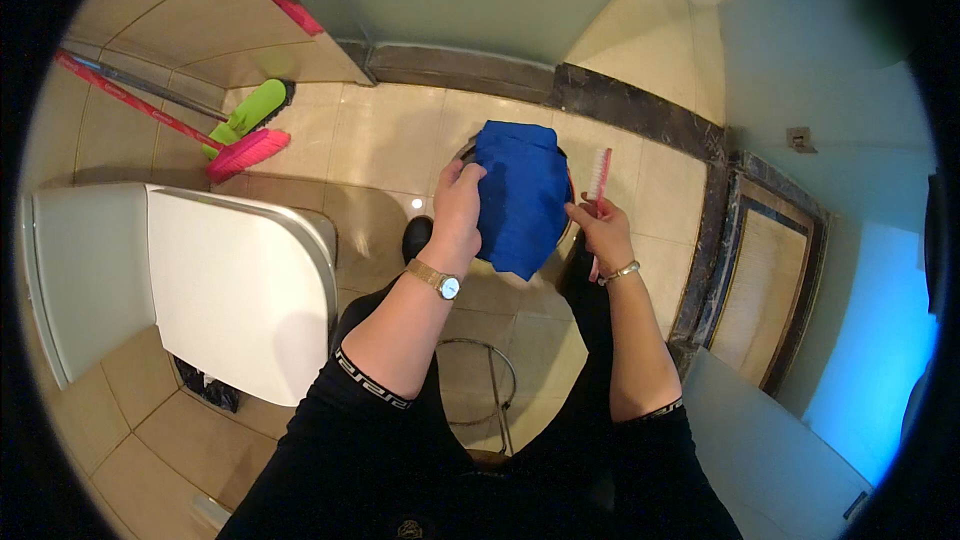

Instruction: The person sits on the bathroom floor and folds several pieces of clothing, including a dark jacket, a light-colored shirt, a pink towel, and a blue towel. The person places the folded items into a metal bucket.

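A blue cloth [521, 199] lies spread over a round basin, whose dark rim [466, 151] shows at the upper left. The cloth's lower end hangs past the near edge, and what the basin holds is hidden. At the left edge of the cloth, my left hand [459, 202] grips it between thumb and fingers. My right hand [606, 232] holds the pink handle of a scrubbing brush [601, 174] with white bristles, raised upright. The thumb and fingertips of that hand reach the cloth's right edge.
A white toilet with its lid [240, 292] down stands at my left. Beyond it, a pink broom [247, 154] and a green brush [259, 105] lean by the tiled wall. Between my legs is a metal stool frame [495, 382]. A dark stone threshold [637, 109] crosses ahead.
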A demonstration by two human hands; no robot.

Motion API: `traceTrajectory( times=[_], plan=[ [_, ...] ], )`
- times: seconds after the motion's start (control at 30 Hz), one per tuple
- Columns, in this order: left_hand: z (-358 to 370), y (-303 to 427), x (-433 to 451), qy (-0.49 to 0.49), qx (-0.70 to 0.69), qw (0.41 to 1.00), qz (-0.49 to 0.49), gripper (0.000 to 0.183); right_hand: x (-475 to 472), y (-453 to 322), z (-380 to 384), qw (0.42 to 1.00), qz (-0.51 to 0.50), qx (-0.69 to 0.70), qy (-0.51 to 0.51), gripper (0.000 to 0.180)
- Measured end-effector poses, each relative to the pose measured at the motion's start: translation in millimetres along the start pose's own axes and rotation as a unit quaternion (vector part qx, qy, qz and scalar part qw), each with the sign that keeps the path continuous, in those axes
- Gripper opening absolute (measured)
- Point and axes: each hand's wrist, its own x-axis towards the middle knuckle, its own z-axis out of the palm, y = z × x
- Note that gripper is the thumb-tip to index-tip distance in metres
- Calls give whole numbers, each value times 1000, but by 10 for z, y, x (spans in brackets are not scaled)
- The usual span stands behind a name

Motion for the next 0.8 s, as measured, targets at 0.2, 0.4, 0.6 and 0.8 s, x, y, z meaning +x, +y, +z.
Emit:
traceTrajectory(
  times=[0.2, 0.4, 0.6, 0.8],
  plan=[
    [217, 0, -308, -194, 202, 959, -40, 75, 27, 306, 292, 987, -153, -38, -11, 39],
    [68, -262, -3, -94, 73, 993, 27, 23, -364, 18, 759, 963, -238, -67, -105, 63],
    [-31, 158, 77, 52, -42, 988, 138, 25, 95, 337, 667, 990, -77, -107, 58, 90],
    [21, 255, 37, 43, -92, 988, 115, 23, 505, 694, 854, 968, 81, -225, 71, 135]
  ],
)
